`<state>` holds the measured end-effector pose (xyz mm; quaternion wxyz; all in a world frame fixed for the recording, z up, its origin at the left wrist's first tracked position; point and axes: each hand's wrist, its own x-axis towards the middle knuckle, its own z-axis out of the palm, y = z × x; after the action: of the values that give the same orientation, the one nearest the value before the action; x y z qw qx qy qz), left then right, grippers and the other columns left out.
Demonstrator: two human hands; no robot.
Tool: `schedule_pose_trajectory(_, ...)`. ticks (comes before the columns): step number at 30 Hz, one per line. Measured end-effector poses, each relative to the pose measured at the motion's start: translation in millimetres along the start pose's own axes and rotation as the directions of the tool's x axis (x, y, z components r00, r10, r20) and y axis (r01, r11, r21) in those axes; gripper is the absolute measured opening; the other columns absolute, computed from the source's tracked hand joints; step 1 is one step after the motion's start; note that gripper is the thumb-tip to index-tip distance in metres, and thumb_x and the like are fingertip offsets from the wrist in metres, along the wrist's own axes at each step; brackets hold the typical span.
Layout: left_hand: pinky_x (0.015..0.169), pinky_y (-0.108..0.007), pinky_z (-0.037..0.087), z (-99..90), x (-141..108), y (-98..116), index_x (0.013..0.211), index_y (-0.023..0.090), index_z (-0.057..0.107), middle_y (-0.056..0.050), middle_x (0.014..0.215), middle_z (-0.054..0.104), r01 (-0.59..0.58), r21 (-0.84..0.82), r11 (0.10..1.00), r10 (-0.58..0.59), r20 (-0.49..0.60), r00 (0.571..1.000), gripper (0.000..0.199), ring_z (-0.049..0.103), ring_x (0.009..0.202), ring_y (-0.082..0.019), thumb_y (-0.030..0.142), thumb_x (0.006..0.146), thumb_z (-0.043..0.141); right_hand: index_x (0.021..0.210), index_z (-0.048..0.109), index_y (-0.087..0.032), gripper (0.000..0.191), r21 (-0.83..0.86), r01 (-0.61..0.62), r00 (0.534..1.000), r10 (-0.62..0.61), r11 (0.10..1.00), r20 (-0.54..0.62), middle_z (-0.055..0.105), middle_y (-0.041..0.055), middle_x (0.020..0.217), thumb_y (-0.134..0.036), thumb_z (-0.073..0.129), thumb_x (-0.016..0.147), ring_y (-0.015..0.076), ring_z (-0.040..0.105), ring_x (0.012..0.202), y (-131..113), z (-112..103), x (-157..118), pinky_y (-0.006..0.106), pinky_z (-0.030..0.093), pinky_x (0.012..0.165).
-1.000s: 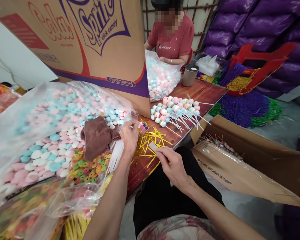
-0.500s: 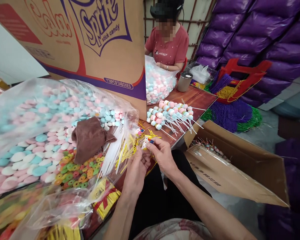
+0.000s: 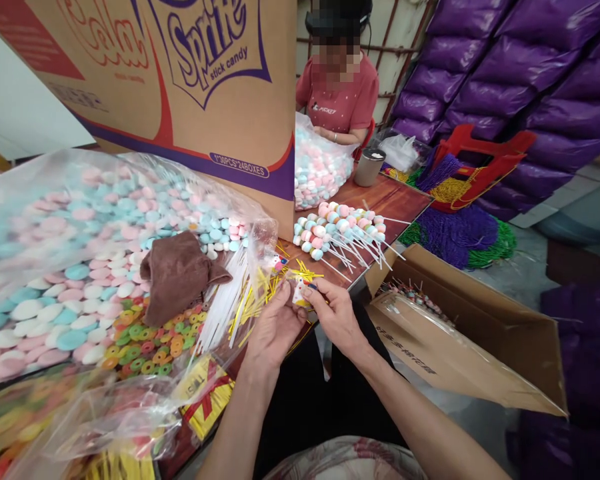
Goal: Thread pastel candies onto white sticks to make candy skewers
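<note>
My left hand (image 3: 276, 330) and my right hand (image 3: 341, 315) meet over the table's front edge. Between them is a small clear plastic wrapper (image 3: 301, 291) with white, red, blue and yellow print. The left thumb and fingers pinch one side of it, palm turned partly up, while the right thumb and forefinger grip the other. Whether anything is inside the wrapper I cannot tell. Just beyond lie gold twist ties (image 3: 254, 297) and white sticks (image 3: 229, 293). Another printed wrapper (image 3: 279, 262) lies among the ties. Finished-looking marshmallow skewers (image 3: 347, 230) are piled at the right.
Loose marshmallows (image 3: 75, 307), gummy rings (image 3: 150, 343) and a brown cloth (image 3: 175, 280) cover the left side. A large carton (image 3: 220, 127) stands behind them. An open cardboard box (image 3: 445, 360) sits at lower right. A co-worker (image 3: 337, 100) sits across the table.
Both hands have shifted slightly right with the wrapper. My left palm has turned more upward, and more of the wrapper shows between the hands. The view has moved a little.
</note>
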<state>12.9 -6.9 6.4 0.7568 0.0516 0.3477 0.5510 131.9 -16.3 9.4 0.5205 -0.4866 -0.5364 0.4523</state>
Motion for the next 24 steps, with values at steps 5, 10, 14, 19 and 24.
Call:
schedule_pose_trajectory(5,0.068,-0.020,0.049,6.5,-1.4,-6.1,0.076,0.014,0.073,-0.001,0.080,0.070,-0.309,0.158,0.938,0.319,-0.042,0.947,0.027,0.061,0.070,-0.008,0.022,0.057,0.090,0.062,0.039,-0.021,0.041,0.018,-0.059,0.994,0.061,0.998,-0.086,0.036,-0.0045,0.060,-0.045,0.053,0.092,0.0107,0.032,0.057,6.0,5.2,-1.8,0.025,0.029,0.053)
schedule_pose_trajectory(10,0.065,-0.020,0.047,4.2,-3.3,-8.6,0.072,0.016,0.070,0.003,0.071,0.066,-0.461,0.285,0.840,0.497,-0.065,0.865,0.028,0.055,0.063,-0.007,0.039,0.067,0.085,0.058,0.039,-0.021,0.047,0.057,-0.065,0.990,0.072,0.996,-0.120,0.038,-0.0041,0.056,-0.050,0.052,0.092,0.0103,0.033,0.054,5.4,11.2,2.2,0.025,0.028,0.052)
schedule_pose_trajectory(14,0.071,-0.022,0.048,-1.7,-3.1,-1.2,0.075,0.018,0.071,0.001,0.080,0.069,-0.440,0.217,0.871,0.466,-0.085,0.881,0.024,0.060,0.072,-0.009,0.034,0.064,0.086,0.056,0.040,-0.020,0.050,0.068,-0.071,0.992,0.078,0.995,-0.098,0.038,-0.0043,0.054,-0.052,0.054,0.092,0.0096,0.032,0.053,8.3,10.7,4.0,0.025,0.027,0.051)
schedule_pose_trajectory(19,0.068,-0.021,0.047,-1.7,-0.6,0.8,0.067,0.018,0.067,0.005,0.064,0.062,-0.544,0.216,0.811,0.576,-0.126,0.808,0.025,0.054,0.062,-0.007,0.032,0.064,0.087,0.057,0.040,-0.020,0.049,0.042,-0.071,0.996,0.073,0.997,-0.051,0.039,-0.0042,0.054,-0.050,0.054,0.093,0.0092,0.034,0.052,10.8,12.4,4.3,0.025,0.027,0.050)
schedule_pose_trajectory(24,0.073,-0.021,0.049,-0.9,0.5,2.1,0.073,0.018,0.069,0.003,0.076,0.069,-0.529,0.164,0.833,0.551,-0.140,0.823,0.026,0.061,0.073,-0.009,0.035,0.064,0.087,0.057,0.038,-0.020,0.048,0.005,-0.061,0.998,0.061,0.998,-0.019,0.038,-0.0043,0.054,-0.047,0.052,0.094,0.0092,0.033,0.051,8.0,11.7,11.7,0.025,0.027,0.051)
